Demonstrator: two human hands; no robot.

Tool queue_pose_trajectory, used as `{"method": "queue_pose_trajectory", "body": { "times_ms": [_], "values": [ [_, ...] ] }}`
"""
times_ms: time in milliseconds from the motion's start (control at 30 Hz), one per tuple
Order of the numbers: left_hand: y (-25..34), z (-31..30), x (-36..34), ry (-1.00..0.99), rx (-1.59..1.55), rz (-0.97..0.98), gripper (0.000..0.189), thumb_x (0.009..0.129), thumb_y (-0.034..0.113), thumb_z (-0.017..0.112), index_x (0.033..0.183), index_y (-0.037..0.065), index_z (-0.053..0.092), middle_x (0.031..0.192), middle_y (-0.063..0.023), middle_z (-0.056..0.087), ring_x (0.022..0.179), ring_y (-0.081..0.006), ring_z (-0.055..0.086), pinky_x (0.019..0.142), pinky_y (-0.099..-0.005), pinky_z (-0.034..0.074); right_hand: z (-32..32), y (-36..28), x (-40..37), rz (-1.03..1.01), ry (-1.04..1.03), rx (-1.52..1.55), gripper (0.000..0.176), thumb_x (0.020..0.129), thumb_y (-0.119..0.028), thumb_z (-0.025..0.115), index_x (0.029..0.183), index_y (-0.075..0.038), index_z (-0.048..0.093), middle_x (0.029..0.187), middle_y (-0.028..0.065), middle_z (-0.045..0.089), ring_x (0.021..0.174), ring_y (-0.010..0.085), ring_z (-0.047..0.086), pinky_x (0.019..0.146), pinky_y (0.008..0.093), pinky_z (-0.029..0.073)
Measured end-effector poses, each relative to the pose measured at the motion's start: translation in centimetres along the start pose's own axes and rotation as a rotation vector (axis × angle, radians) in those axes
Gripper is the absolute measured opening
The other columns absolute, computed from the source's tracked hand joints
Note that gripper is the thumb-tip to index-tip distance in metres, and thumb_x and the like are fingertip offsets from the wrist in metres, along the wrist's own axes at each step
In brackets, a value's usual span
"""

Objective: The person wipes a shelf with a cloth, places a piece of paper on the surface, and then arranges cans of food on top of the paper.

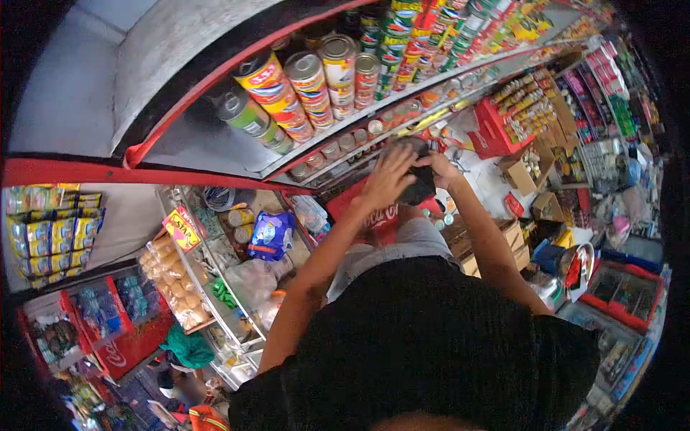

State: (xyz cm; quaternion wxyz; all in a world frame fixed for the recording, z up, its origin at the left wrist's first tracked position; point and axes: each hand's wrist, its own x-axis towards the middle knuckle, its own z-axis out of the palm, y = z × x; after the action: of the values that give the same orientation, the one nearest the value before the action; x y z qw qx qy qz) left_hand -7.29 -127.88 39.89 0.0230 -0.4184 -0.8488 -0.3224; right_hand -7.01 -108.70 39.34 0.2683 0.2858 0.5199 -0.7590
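My left hand [390, 177] lies over a black, soft-looking item [419, 188], its fingers stretched out and spread apart. The fingers of my right hand [441, 170] bend round the upper right edge of the same item. What exactly the black item is, I cannot make out; the hands hide part of it. It is in front of my body, above my lap, next to a red Coca-Cola surface [384, 219].
Above my hands runs a shelf with tall stacks of food cans [305, 79]. Bread buns [172, 280] and a blue pack [271, 235] are at the left. Red crates [496, 129], cardboard boxes [521, 172] and a glass-topped case [625, 294] stand to the right. A person [188, 388] appears lower left.
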Motion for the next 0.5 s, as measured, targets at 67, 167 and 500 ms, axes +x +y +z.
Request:
{"method": "queue_pose_trajectory", "body": {
  "times_ms": [67, 167, 500],
  "values": [
    [-4.9, 7.2, -2.3, -0.225, -0.237, -0.501, 0.056, 0.089, 0.034, 0.044, 0.136, 0.006, 0.030, 0.144, -0.0116, 0.023, 0.127, -0.0340, 0.031, 0.103, -0.0416, 0.028, -4.3, 2.7, 4.6, -0.108, 0.155, -0.003, 0.018, 0.067, -0.006, 0.061, 0.084, -0.002, 0.057, 0.075, 0.0074, 0.058, 0.065, 0.0218, 0.054, 0.061, 0.0333, 0.046],
    [-9.5, 11.9, -3.5, -0.118, -0.679, -0.072, 0.069, 0.087, 0.052, 0.040, 0.132, 0.000, 0.034, 0.128, -0.0185, 0.045, 0.117, -0.0345, 0.043, 0.097, -0.0430, 0.035, -3.2, 1.7, 1.0, -0.222, 0.206, -0.033, 0.014, 0.071, -0.002, 0.057, 0.084, 0.002, 0.054, 0.081, 0.0114, 0.060, 0.070, 0.0248, 0.061, 0.067, 0.0375, 0.051],
    [0.8, 6.3, 6.3, 0.126, -1.278, -0.840, 0.064, 0.089, 0.056, 0.033, 0.132, 0.009, 0.038, 0.133, -0.0124, 0.040, 0.126, -0.0222, 0.033, 0.104, -0.0414, 0.023, -2.7, 7.5, -2.0, -0.334, 0.462, -0.749, 0.038, 0.073, -0.018, 0.058, 0.109, -0.008, 0.058, 0.101, 0.0195, 0.061, 0.097, 0.0306, 0.058, 0.084, 0.0365, 0.043]
  ]
}}
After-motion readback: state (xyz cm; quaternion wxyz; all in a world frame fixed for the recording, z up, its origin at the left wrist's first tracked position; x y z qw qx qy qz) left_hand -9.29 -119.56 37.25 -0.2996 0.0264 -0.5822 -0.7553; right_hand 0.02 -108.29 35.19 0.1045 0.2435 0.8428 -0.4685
